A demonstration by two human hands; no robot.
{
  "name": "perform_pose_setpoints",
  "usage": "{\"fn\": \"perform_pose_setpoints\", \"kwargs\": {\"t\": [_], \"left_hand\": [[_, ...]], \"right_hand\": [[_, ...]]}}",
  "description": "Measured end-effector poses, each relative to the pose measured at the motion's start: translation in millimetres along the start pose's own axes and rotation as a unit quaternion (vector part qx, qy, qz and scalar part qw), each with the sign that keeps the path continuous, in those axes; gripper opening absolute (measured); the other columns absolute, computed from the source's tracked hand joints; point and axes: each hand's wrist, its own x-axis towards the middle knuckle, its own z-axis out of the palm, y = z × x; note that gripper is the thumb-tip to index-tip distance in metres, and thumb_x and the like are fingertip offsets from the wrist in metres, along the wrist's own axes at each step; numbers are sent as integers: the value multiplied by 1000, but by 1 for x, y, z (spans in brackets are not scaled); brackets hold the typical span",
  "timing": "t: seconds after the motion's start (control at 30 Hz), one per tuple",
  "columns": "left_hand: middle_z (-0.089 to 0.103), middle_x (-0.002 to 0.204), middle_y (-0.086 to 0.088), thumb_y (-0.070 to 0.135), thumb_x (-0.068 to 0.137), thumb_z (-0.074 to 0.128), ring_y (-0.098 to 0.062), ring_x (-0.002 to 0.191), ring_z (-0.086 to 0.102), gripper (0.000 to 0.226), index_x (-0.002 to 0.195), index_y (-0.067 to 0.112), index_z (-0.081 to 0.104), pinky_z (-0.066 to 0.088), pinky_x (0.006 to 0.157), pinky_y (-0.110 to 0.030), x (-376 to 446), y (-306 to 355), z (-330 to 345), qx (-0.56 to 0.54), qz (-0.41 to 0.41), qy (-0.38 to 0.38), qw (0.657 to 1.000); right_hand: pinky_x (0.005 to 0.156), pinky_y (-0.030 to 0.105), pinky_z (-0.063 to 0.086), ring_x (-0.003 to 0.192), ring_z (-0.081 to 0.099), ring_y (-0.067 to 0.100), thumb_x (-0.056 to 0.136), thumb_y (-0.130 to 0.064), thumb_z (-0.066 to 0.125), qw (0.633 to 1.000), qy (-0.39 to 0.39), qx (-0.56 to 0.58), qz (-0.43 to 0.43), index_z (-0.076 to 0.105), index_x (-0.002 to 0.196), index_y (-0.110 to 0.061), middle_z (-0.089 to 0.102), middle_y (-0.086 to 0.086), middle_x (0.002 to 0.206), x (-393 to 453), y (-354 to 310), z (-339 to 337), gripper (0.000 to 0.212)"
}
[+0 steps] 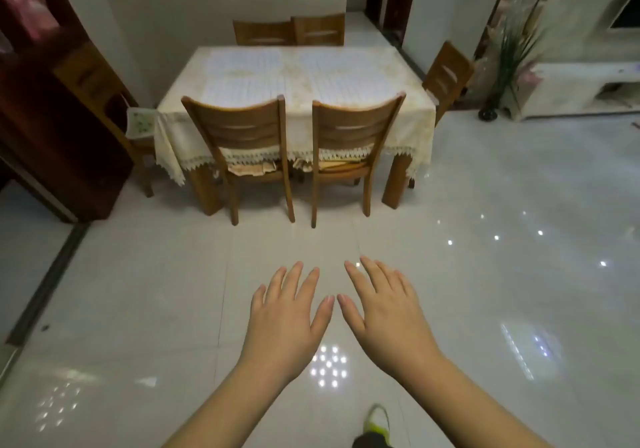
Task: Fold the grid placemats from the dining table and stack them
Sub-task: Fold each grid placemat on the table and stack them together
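Note:
Two pale grid placemats lie flat side by side on the dining table: one on the left (242,73), one on the right (349,75). The table (166,128) wears a cream lace-edged cloth and stands well ahead of me across the tiled floor. My left hand (287,312) and my right hand (384,309) are stretched out in front of me, palms down, fingers spread, thumbs nearly touching. Both hands hold nothing and are far short of the table.
Two wooden chairs (242,135) (349,135) are pushed in on the near side of the table, two more stand behind it and one at each end. A dark cabinet (52,118) is at left. A plant (512,56) and white unit stand at right.

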Motion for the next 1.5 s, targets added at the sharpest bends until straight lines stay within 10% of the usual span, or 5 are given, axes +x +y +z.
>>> {"fn": "perform_pose_setpoints", "kwargs": {"t": [0.47,0.93,1.5], "left_hand": [[0,164,6,63,93,4,-17,151,-6,69,155,33,1,2,122,-43,92,46,53,46,-8,-67,997],[-2,164,6,68,80,-3,-18,151,-6,81,154,36,-1,4,122,-47,210,-20,21,34,-40,-62,997],[15,163,1,60,97,21,-22,149,14,64,154,34,7,18,119,-45,383,-81,-49,92,5,-48,995]], "right_hand": [[104,46,42,125,55,29,96,-52,28,999,-31,-29,-18,51,139,-18,54,10,141,70,118,27,60],[112,40,21,137,42,27,97,-54,27,995,-79,-49,-33,37,148,-23,40,5,152,213,87,35,60],[118,38,3,147,22,20,84,-65,-18,997,-70,-29,-12,21,153,-30,23,-2,160,386,51,6,86]]}}
